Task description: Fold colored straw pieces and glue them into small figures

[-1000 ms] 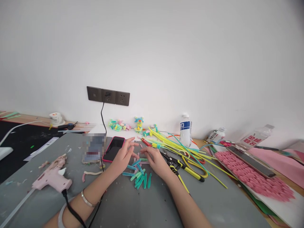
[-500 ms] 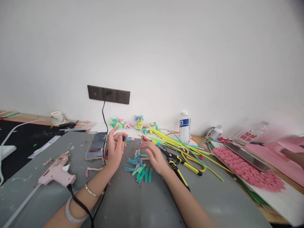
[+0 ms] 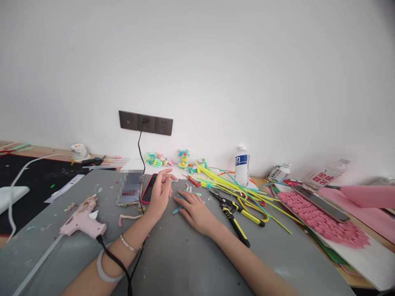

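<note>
Two hands: left hand [image 3: 160,194] and right hand [image 3: 194,211] lie close together on the grey counter [image 3: 191,263].
Around: pliers [image 3: 232,210] lie just beside the right hand. Past them are long yellow stems [image 3: 222,183] and a board of pink pieces [image 3: 324,222] with a second phone [image 3: 319,201] on it.
Left side: glue gun [image 3: 83,220], its black cable [image 3: 112,260] crossing the left wrist.
Wall: socket [image 3: 145,123], with a bottle [image 3: 241,164] standing to its right.
Left fingers: half curled over the pink-cased phone [image 3: 149,189]; I cannot tell whether they pinch anything.
Right fingers: spread flat, palm down, on the teal bits [image 3: 177,210] near the phone.
Writing: the bottle's blue label is too small to read.
</note>
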{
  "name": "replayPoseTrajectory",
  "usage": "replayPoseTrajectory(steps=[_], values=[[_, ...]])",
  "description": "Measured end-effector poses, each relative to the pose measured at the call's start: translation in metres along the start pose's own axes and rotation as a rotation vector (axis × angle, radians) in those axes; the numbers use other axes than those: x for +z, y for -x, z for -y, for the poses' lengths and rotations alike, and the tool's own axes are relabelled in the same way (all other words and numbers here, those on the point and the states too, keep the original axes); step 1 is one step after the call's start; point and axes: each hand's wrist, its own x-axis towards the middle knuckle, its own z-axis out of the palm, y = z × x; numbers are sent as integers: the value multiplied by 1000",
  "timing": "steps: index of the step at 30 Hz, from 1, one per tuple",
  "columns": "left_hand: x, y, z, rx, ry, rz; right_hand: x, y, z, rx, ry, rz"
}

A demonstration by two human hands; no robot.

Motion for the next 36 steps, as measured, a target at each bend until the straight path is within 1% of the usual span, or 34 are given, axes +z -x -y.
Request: replayPoseTrajectory(steps=[2,4,6,7,8,9,11,12,14,16,17,18,20,21,23,26,30,33,35,36], values=[[-1,-1,4,-15,-23,31,-6,-6,-5,42,-17,-148],[-3,-3,9,-25,-69,31,-15,-11,3,51,-78,-343],[-5,-5,15,-39,-146,69,-25,-17,28,-12,-163,-507],[-5,-6,16,-52,-196,104,-29,-21,47,-87,-197,-544],[-5,-6,18,-67,-251,153,-31,-27,68,-185,-222,-530],[-4,-5,18,-86,-300,219,-30,-34,90,-279,-242,-458],[-3,-2,17,-73,-323,256,-20,-54,137,-416,-230,-206],[-1,-1,16,-53,-342,312,-10,-66,158,-392,-197,-125],[0,2,15,-42,-364,409,16,-91,192,-238,-148,-1],[0,2,14,-39,-370,450,44,-115,213,-43,-98,141],[0,2,14,-36,-371,451,56,-124,219,20,-76,191],[-1,1,15,-28,-376,448,66,-132,223,68,-65,231],[-2,-1,17,-8,-397,437,77,-141,224,125,-61,307],[-3,-2,18,7,-415,431,79,-143,223,127,-65,330],[-4,-3,21,44,-461,417,79,-141,220,92,-84,326],[-5,-2,22,100,-533,395,75,-134,217,16,-103,240],[-5,-1,17,134,-574,401,69,-129,218,28,-119,171],[-6,-2,13,121,-546,395,59,-125,215,-38,-200,3],[-7,-3,12,106,-532,368,52,-121,211,-61,-337,-109],[-7,-3,12,102,-531,359,50,-120,208,-44,-446,-150]])
